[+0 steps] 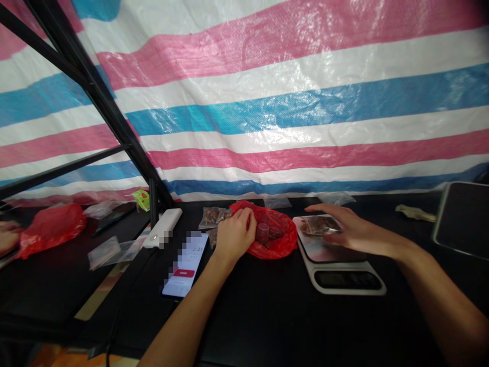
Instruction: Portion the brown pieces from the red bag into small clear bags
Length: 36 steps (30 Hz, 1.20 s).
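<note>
A woven plastic tarpaulin (290, 102) striped pink, white and blue hangs across the back of the view, creased and glossy under bright light. Black metal frame bars (97, 97) slant across the upper left to a black tabletop (263, 336), with an orange patch of floor (53, 358) at bottom left.

The left hand (236, 237) sits curled against a red plastic bag (280, 239) at twelve o'clock, near a small dark red cup (262, 232) lying in the bag. The right hand (355, 229) spreads over a clear packet of brown food (320, 225) on a kitchen scale (344, 280) at one o'clock (its display looks dark). A lit phone (186, 265) lies at eleven o'clock on the black table (267, 326), below a striped tarp (290, 117).
</note>
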Available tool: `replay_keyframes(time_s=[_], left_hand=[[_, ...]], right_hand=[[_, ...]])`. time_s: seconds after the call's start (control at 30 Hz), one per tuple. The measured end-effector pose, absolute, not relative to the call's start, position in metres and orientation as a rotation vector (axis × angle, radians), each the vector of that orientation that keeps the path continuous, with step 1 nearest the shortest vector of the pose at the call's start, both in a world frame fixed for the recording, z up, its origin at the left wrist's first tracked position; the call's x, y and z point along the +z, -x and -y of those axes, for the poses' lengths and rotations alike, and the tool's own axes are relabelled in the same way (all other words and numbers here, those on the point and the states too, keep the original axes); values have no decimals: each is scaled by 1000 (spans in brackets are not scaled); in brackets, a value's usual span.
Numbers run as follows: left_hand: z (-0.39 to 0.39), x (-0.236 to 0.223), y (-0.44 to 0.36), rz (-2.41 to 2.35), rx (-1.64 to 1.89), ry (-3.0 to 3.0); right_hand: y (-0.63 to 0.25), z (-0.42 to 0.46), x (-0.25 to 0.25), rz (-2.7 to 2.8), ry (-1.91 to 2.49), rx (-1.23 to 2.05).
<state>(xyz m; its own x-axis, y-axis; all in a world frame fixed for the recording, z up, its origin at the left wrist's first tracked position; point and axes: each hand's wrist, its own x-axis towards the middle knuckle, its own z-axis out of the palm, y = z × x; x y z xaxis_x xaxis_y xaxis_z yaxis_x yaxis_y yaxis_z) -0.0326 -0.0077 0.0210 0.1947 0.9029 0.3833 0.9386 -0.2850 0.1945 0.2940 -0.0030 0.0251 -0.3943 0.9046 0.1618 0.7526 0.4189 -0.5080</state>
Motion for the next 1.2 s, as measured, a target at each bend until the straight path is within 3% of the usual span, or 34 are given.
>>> replay_keyframes(time_s=[0.17, 0.4, 0.83, 1.2], left_hand=[[9, 23, 32, 1911, -711, 2319], [9, 20, 28, 1943, -793, 2363], [6, 16, 28, 2003, -954, 2394], [6, 15, 27, 2006, -957, 2385]], right_hand=[[-289, -1, 21, 2282, 1438, 357], [-259, 4, 31, 2091, 1262, 479], [-202, 19, 11, 2318, 1210, 55], [-198, 19, 13, 2322, 1197, 56]])
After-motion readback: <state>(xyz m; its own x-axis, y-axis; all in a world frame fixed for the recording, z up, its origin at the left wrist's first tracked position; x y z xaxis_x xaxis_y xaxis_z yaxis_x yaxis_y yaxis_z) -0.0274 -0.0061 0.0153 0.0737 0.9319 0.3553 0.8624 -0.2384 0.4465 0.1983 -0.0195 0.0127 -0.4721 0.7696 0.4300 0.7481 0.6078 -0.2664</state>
